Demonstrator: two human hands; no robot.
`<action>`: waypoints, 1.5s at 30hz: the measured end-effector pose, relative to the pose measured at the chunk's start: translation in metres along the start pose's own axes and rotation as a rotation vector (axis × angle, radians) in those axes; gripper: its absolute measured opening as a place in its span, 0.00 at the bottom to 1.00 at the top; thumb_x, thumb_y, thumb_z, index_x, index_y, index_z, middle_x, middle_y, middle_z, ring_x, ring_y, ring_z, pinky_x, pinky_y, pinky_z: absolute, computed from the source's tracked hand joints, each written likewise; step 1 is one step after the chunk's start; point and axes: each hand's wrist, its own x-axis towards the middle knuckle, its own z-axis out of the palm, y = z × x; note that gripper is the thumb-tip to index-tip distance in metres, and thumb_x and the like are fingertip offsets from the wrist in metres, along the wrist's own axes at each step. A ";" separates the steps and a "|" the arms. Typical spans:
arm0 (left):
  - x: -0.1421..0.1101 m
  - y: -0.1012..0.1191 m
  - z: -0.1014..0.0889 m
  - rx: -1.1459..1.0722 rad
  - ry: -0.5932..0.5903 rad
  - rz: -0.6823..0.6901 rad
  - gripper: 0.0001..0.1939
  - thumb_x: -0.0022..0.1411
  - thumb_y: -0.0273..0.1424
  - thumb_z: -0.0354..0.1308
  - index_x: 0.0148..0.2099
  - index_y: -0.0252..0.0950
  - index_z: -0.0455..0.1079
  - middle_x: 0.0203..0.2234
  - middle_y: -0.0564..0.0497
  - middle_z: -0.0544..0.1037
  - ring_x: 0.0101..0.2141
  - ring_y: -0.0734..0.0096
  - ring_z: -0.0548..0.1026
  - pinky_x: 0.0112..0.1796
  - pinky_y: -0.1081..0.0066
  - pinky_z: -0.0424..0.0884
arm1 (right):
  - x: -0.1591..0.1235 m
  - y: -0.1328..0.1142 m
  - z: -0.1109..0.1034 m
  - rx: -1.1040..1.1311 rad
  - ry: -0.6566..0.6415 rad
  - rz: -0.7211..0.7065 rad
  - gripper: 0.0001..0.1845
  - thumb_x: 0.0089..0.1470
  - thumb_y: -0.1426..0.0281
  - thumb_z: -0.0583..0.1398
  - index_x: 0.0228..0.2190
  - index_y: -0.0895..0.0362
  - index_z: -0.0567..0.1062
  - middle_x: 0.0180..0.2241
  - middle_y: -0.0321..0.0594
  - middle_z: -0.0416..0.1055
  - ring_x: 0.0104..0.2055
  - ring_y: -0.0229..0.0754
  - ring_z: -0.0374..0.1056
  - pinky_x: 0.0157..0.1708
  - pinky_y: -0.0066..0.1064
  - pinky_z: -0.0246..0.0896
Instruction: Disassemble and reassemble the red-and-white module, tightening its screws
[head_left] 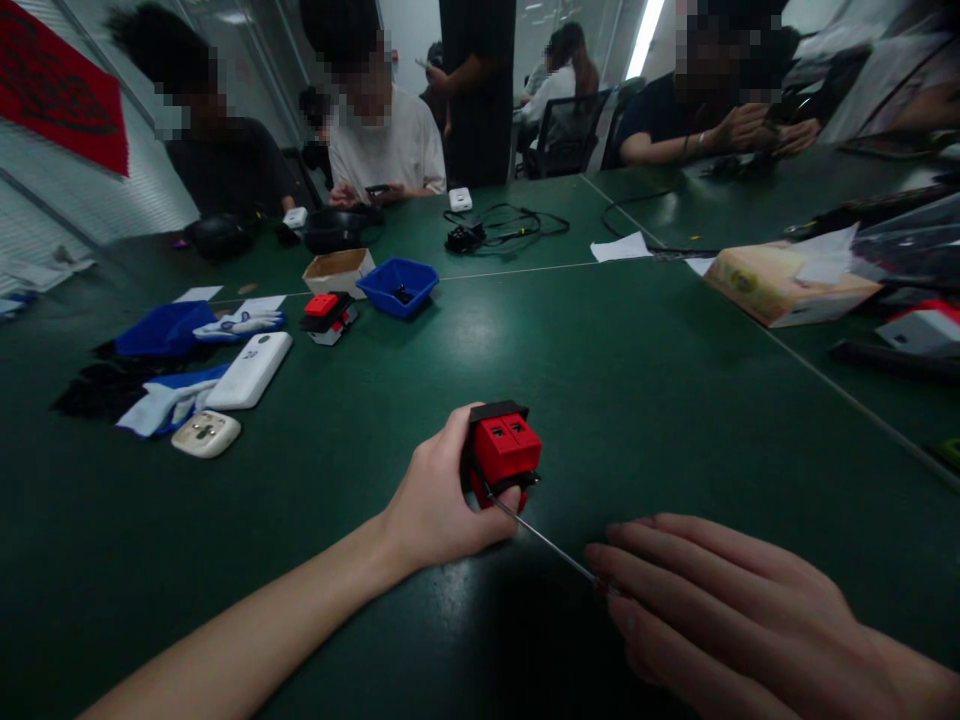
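Note:
My left hand [439, 500] is closed around a small red and black block [504, 447] that rests on the green table [645, 400]. A thin metal screwdriver shaft [544, 540] runs from the block's lower front edge back to my right hand [720, 600]. My right hand grips the tool's handle, which is mostly hidden under the fingers; the fingers lie long and close together.
A second red and black block [328, 316], a blue tray [398, 285] and a cardboard box [338, 270] stand further back. Gloves [174, 400], a white power bank [250, 370] and a tissue box [780, 285] lie around. Several people sit at the far side.

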 end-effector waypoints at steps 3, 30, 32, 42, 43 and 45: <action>0.000 0.000 0.000 0.024 0.009 0.022 0.36 0.53 0.30 0.67 0.62 0.37 0.59 0.44 0.48 0.79 0.40 0.62 0.79 0.43 0.65 0.76 | -0.002 -0.003 -0.001 -0.050 -0.008 -0.017 0.09 0.67 0.71 0.56 0.42 0.58 0.78 0.38 0.45 0.83 0.40 0.45 0.80 0.45 0.35 0.76; 0.000 -0.001 0.000 0.079 -0.012 -0.003 0.36 0.54 0.34 0.67 0.62 0.37 0.59 0.43 0.46 0.79 0.39 0.59 0.80 0.41 0.61 0.76 | 0.001 -0.006 -0.004 -0.112 -0.038 0.002 0.16 0.72 0.69 0.50 0.41 0.58 0.77 0.35 0.41 0.83 0.35 0.44 0.80 0.39 0.37 0.75; 0.000 -0.001 0.000 0.068 -0.015 -0.014 0.35 0.54 0.34 0.67 0.62 0.37 0.59 0.43 0.46 0.79 0.39 0.60 0.80 0.40 0.62 0.76 | 0.004 -0.005 -0.005 -0.102 -0.086 0.007 0.16 0.73 0.70 0.49 0.41 0.57 0.76 0.33 0.39 0.83 0.34 0.43 0.80 0.38 0.37 0.74; 0.000 0.000 -0.001 0.146 -0.016 0.029 0.36 0.52 0.34 0.67 0.61 0.37 0.59 0.43 0.46 0.79 0.39 0.60 0.79 0.41 0.61 0.77 | -0.007 -0.005 -0.005 -0.115 -0.021 0.020 0.14 0.70 0.66 0.55 0.42 0.61 0.78 0.29 0.43 0.81 0.30 0.43 0.78 0.37 0.34 0.75; 0.000 0.000 -0.001 0.146 -0.016 0.032 0.36 0.52 0.34 0.67 0.61 0.37 0.59 0.43 0.46 0.79 0.39 0.60 0.79 0.41 0.61 0.77 | -0.007 -0.005 -0.005 -0.122 -0.023 0.023 0.16 0.70 0.65 0.53 0.42 0.61 0.78 0.29 0.43 0.81 0.30 0.44 0.78 0.37 0.34 0.75; 0.000 0.000 -0.001 0.144 -0.018 0.035 0.35 0.52 0.34 0.67 0.60 0.36 0.59 0.43 0.46 0.79 0.39 0.60 0.79 0.41 0.61 0.77 | -0.008 -0.005 -0.004 -0.134 -0.037 0.026 0.20 0.73 0.64 0.50 0.41 0.61 0.78 0.29 0.44 0.81 0.30 0.45 0.78 0.35 0.36 0.73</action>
